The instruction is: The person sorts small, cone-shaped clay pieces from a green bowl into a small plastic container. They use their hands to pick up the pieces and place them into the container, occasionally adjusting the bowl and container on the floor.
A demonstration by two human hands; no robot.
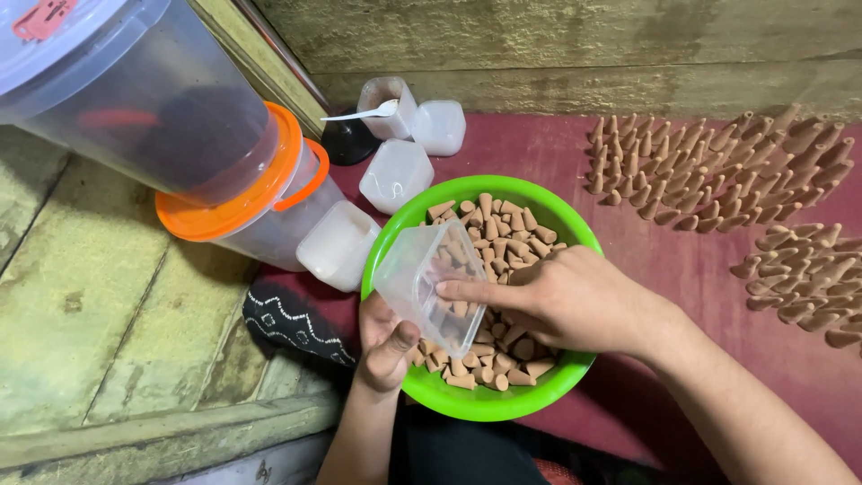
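Two hands meet at the frame's centre: your left hand has its fingers closed on the small clear square plastic container, tilted over the round green plastic bowl of tan clay-coloured cones. Your right hand, fingers loosely curled, rests its forefinger on the container's rim, touching the cones.

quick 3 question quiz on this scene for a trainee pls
1. True or false: the green bowl holds small tan cones.
2. Which hand grips the clear tub from below? A left hand B right hand
3. What lies across the open tub at the back?

Key: 1 true. 2 A; the right hand's fingers lie on the tub's side. 3 a white spoon.
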